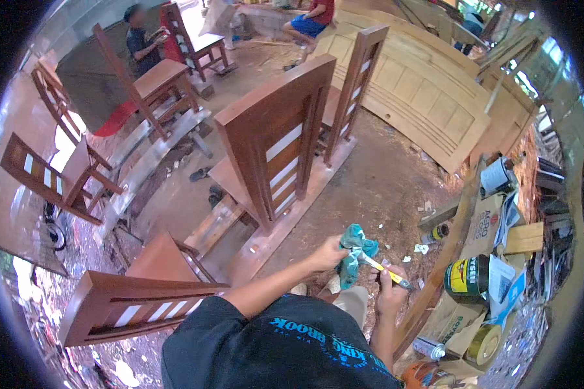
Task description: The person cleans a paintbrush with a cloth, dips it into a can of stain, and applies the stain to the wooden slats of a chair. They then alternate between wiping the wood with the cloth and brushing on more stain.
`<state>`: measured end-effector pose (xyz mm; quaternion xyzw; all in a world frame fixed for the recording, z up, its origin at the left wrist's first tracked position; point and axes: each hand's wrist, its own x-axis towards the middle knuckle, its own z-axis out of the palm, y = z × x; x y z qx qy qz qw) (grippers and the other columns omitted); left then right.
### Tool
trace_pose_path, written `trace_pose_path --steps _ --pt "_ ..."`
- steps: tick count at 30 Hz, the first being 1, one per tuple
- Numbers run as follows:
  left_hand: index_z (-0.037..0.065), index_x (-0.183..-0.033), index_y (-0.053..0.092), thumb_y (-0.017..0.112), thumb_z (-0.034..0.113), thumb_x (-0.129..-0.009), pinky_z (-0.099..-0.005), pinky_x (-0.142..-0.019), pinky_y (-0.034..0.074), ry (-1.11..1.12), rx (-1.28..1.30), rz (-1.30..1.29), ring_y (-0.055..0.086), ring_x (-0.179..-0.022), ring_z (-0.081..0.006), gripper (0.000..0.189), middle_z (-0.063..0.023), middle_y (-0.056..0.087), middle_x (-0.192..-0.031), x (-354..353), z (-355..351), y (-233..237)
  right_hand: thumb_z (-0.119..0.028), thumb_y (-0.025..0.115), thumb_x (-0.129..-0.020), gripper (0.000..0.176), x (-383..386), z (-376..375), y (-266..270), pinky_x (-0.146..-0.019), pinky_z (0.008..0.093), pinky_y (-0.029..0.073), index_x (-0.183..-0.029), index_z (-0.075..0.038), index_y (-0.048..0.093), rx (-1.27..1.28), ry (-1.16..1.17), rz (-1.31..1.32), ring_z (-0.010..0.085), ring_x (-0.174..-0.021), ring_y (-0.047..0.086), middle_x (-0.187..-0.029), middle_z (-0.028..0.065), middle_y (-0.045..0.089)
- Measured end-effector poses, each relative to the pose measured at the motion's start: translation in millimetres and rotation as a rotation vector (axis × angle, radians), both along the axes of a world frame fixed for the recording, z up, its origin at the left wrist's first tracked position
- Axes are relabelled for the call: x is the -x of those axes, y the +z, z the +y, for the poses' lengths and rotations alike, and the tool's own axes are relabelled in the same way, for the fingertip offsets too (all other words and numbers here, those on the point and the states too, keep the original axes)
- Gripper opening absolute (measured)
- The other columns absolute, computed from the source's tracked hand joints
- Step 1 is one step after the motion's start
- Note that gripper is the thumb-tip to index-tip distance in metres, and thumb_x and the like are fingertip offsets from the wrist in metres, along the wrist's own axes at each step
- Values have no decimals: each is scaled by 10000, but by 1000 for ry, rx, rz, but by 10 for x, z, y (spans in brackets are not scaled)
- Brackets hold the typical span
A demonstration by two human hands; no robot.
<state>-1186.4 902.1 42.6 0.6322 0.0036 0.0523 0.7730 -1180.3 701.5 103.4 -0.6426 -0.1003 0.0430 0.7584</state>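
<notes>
My left hand [329,253] is closed on a crumpled teal cloth [352,262] with pale smears. In my right hand [389,293] is a brush [384,268] with a yellow handle, its white end touching the cloth and its dark end pointing down to the right. Just beyond my hands, a brown wooden chair [253,110] with a tall slatted back stands on a plank [292,223].
More brown chairs [159,81] stand at the left and behind. Pale wooden door panels [422,84] lean at the back right. At the right, a ledge holds a black and yellow can [466,277], boxes [483,223] and a spray can [429,347]. Two people sit or stand in the background.
</notes>
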Motion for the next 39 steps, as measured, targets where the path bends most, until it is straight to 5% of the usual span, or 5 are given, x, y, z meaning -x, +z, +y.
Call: trace_pose_path --steps 8,18,21,25,39 --pt "21 -1132 634 584 17 -866 -306 -910 470 -49 26 40 594 -973 -130 271 -21 670 -1050 -49 42 -208 -42 572 -941 127 -10 46 160 -667 314 537 -1054 13 555 23 19 -41 197 -753 654 -870 158 665" --pt "20 -1130 647 576 -12 -832 -306 -913 471 -101 178 38 615 -979 -145 308 -34 677 -1070 84 178 -67 -7 576 -927 107 -25 112 127 -678 313 541 -1030 22 575 -72 41 67 192 -762 657 -886 149 668" --pt "8 -1115 649 572 12 -859 -306 -905 474 -65 206 123 625 -956 -152 267 -40 678 -1051 126 185 -198 -11 589 -922 122 -73 50 -33 -671 308 544 -1036 30 573 134 19 16 185 -768 659 -886 144 671" --pt "16 -1060 652 562 64 -911 -309 -855 498 88 272 123 632 -929 -156 180 -47 667 -1043 202 143 -196 -16 583 -929 114 -43 178 157 -665 296 538 -1031 33 568 -21 90 67 167 -741 650 -871 139 673" --pt "20 -1077 643 554 -20 -868 -303 -844 508 59 357 148 644 -903 -139 230 -37 682 -1016 144 101 -69 -44 564 -950 114 -86 81 112 -649 292 544 -1041 24 565 -49 120 77 164 -722 660 -879 151 687"
